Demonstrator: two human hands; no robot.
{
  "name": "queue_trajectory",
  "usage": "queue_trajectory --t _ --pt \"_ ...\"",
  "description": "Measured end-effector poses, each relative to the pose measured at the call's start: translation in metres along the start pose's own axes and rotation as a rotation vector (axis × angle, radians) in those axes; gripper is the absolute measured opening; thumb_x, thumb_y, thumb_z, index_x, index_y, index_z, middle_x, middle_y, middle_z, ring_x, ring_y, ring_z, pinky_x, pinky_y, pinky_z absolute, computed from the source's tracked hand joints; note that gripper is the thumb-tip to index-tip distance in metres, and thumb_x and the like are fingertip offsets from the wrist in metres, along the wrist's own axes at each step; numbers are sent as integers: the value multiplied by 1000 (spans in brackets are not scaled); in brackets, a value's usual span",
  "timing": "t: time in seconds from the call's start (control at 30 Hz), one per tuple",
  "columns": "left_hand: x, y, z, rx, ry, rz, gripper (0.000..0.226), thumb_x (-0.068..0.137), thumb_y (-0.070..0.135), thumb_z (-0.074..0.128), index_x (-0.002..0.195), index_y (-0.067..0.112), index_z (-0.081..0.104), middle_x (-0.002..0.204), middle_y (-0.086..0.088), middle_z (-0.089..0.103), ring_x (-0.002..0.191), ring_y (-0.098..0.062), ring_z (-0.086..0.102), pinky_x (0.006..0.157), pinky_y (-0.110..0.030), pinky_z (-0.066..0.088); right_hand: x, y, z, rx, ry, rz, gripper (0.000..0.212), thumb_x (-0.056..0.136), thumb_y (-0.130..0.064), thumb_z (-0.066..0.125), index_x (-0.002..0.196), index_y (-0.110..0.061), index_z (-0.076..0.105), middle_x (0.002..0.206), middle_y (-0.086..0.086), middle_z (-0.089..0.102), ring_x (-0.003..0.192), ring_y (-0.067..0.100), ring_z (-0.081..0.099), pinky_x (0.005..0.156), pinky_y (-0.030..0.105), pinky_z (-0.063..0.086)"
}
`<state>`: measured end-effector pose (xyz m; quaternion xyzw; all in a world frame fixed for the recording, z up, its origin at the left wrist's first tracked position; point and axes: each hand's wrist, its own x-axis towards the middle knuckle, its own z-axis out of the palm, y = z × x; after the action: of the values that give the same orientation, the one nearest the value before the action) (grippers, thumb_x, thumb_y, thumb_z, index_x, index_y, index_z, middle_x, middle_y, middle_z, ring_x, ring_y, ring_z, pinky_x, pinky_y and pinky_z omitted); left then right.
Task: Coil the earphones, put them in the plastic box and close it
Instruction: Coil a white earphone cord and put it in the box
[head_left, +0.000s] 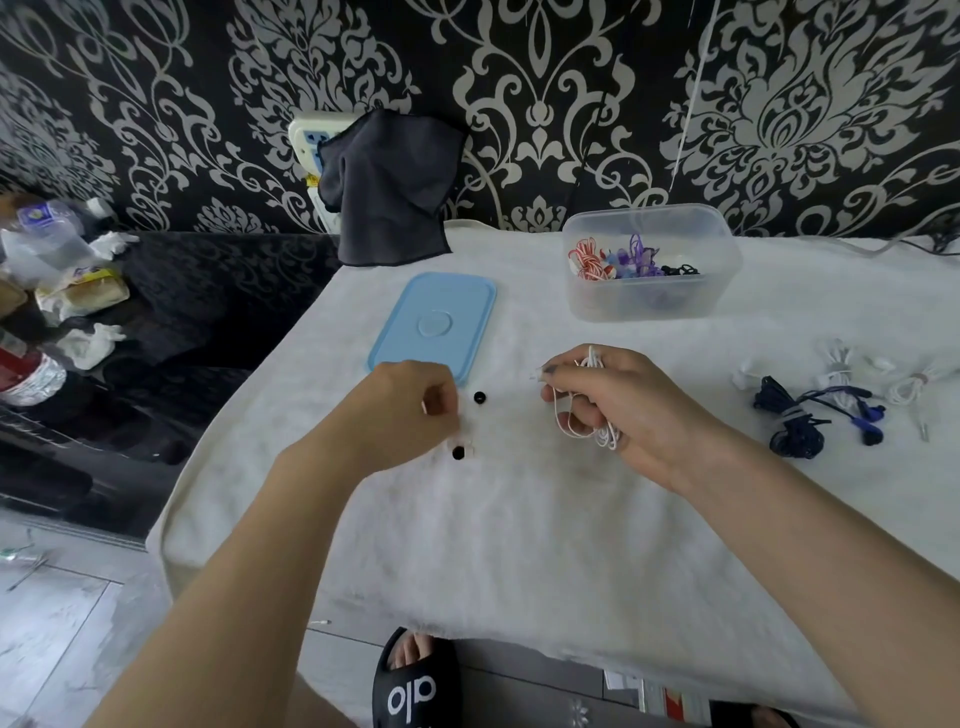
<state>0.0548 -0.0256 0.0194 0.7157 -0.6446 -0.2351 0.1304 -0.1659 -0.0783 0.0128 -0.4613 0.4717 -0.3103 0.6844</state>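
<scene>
The white earphones (587, 415) sit bunched in the right hand (618, 405), over the middle of the bench (519, 519), which is draped in a white fuzzy cloth. The right grip is curled round the loops of cord, with the thumb and a finger pinching the strands near the top, and some loops hang out below the palm. The left hand (410, 410) is just beside it, low over the cloth, fingers curled inward with the tips drawn together; the picture is blurred there and I cannot tell whether that grip pinches anything. Two small black round pieces (479, 397) lie on the cloth close to the left fingertips, one above the other.

Behind the left hand the blue lid (434, 322) lies flat on the cloth. The clear plastic box (652, 260) stands open farther back and to the right, well apart from the lid, with red-and-white, purple and black coiled cords inside. At the right edge of the bench lies a loose group of other earphones (815, 415), dark blue and white, some tied in bundles.

A dark cloth (389, 192) hangs against the patterned wall over a white socket strip. To the left, a dark surface holds bottles and wrappers. A foot in a black slide sandal (415, 680) shows under the near edge.
</scene>
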Motion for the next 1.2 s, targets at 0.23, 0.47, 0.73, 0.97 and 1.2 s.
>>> queue_trajectory --t 0.23,0.47,0.73,0.97,1.2 --pt "-5 -16 -2 27 -108 -67 8 87 16 73 88 23 72 91 13 67 72 3 58 61 -2 41 -1 -1 5 -27 -2 25 4 88 -9 70 85 -7 70 84 12 65 41 9 33 56 24 47" --pt "-5 -14 -4 5 -118 -45 14 86 15 74 87 28 68 93 12 65 74 -3 58 61 -4 42 -1 1 6 -67 -20 23 3 87 -10 71 88 -8 72 82 8 69 41 9 32 59 24 49" --pt "-5 -10 3 1 -173 -24 9 85 24 79 85 25 71 90 10 67 73 -7 59 61 -6 45 -2 0 4 -75 -12 21 7 87 -9 70 92 -5 72 82 8 70 43 10 30 57 23 50" --pt "-6 -11 1 -31 -192 -37 15 85 30 81 83 24 68 86 11 65 67 -3 56 58 -6 43 -2 0 2 -73 -10 18 5 87 -6 68 91 -5 71 82 10 71 42 10 30 58 24 49" --pt "-8 -6 -5 -87 -131 -2 14 89 18 76 84 21 63 86 12 65 68 -4 58 61 -10 44 -3 -2 3 -65 -28 7 3 86 -7 69 88 -8 71 87 14 73 45 11 30 59 25 49"
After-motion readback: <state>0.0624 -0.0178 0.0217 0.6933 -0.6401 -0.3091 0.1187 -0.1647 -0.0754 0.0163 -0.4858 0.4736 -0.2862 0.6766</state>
